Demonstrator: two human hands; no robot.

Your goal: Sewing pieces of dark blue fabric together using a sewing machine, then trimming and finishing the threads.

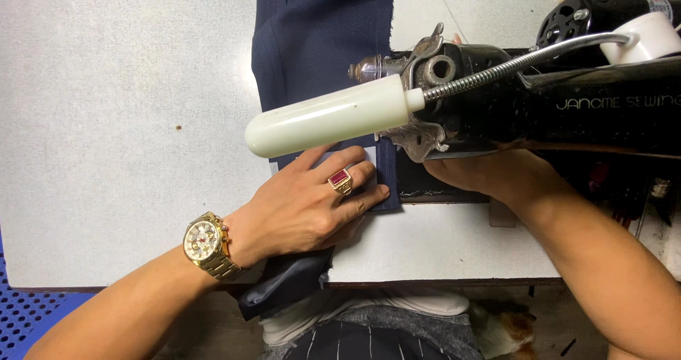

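My left hand (312, 204) lies flat with fingers spread on a strip of navy blue fabric (319, 41) that runs across the white table (120, 119) and under a black sewing machine (539, 104). The hand wears a red-stone ring, and a gold watch (207, 245) sits on its wrist. My right hand (489, 172) reaches under the machine head beside the fabric; its fingers are hidden by the machine. A cream tube-shaped lamp (326, 122) on a flexible metal neck hangs over the fabric and covers the needle area.
The fabric's near end drops over the table's front edge (284, 285) onto my lap. A blue perforated surface (28, 317) shows at the lower left. A small dark speck (178, 127) marks the tabletop.
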